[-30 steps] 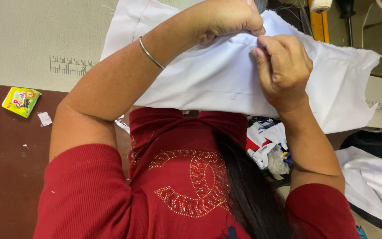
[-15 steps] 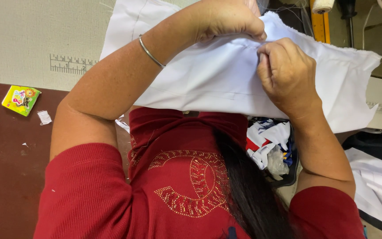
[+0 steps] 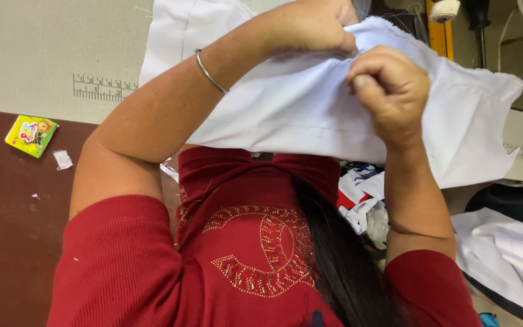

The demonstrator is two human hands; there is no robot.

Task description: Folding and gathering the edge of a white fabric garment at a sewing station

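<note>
Both hands, left hand (image 3: pixel 310 27) and right hand (image 3: pixel 391 91), have fingers clamped on the bunched white fabric (image 3: pixel 286 115) at the tabletop (image 3: pixel 43 48) far edge.

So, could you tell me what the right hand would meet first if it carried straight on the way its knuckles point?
The right hand points up-left, so it would probably meet the left hand first; both grip the white fabric almost together.
</note>
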